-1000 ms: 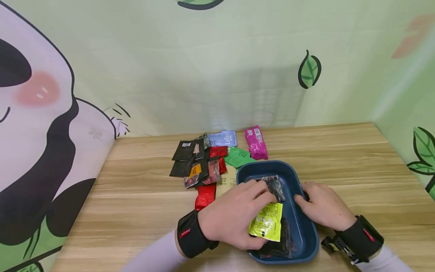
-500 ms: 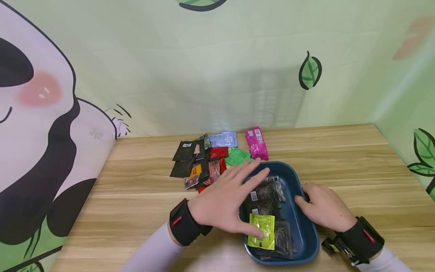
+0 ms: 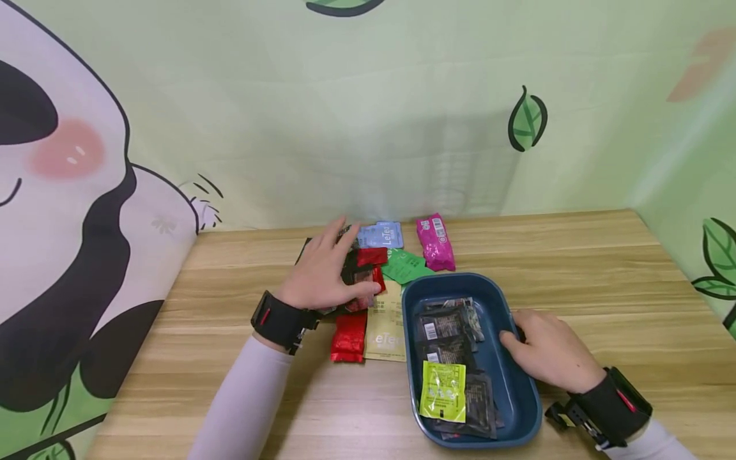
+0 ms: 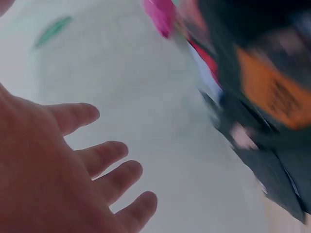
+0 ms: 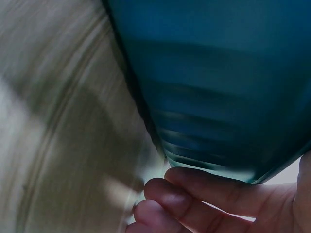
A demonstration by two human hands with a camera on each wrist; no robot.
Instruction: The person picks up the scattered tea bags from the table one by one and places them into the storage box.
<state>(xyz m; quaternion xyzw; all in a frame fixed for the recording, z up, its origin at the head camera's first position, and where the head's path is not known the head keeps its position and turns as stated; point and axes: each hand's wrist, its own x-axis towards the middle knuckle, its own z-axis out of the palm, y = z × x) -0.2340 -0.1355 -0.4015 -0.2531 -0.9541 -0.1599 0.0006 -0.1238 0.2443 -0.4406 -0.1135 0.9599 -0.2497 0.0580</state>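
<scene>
My left hand [image 3: 319, 271], fingers spread, is over a pile of black packets [image 4: 228, 92] on the left of the table and hides much of it. In the left wrist view the fingers hold nothing, and an orange label [image 4: 274, 90] shows on one packet. My right hand [image 3: 549, 351] grips the right side of a blue plastic bin [image 3: 415, 399], thumb at the rim and fingers against the outer wall [image 5: 214, 97]. Inside the bin lie several black sachets [image 3: 448, 326], with a yellow-green sachet [image 3: 443, 393] on top at the near left.
Beside the bin lie a cream packet [image 3: 384, 338] marked LeTea, a red packet [image 3: 349, 335] and a green one [image 3: 405, 265]. A light blue packet [image 3: 386, 235] and a magenta packet [image 3: 436, 241] are near the back wall of printed cloth [image 3: 402, 115].
My left hand let go of the yellow-green sachet inside the bin, then moved left and away to the black packets. My right hand has stayed at the bin's side.
</scene>
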